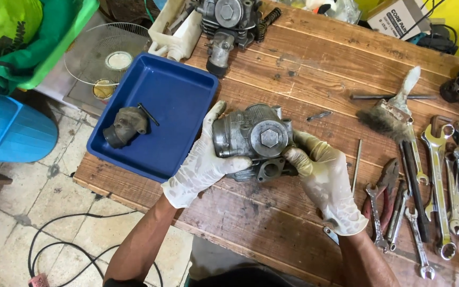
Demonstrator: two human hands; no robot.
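Engine part [255,139], grey metal, is gripped from both sides by gloved left hand [200,162] and right hand [322,178] above the wooden bench [304,69], beside a blue tray [179,90].

Engine part [253,139]: dull silver-grey. Gloves: left hand [200,162] white, right hand [325,178] yellowed cream. Tray [181,87] at the workbench's [293,69] left edge: deep blue. Workbench: brown, stained planks.

A worn wooden workbench [293,69] carries a blue tray [176,101] at its left end, a grimy engine part [228,21] at the far edge, and a paintbrush [394,109], wrenches [442,180] and pliers [388,183] on the right.
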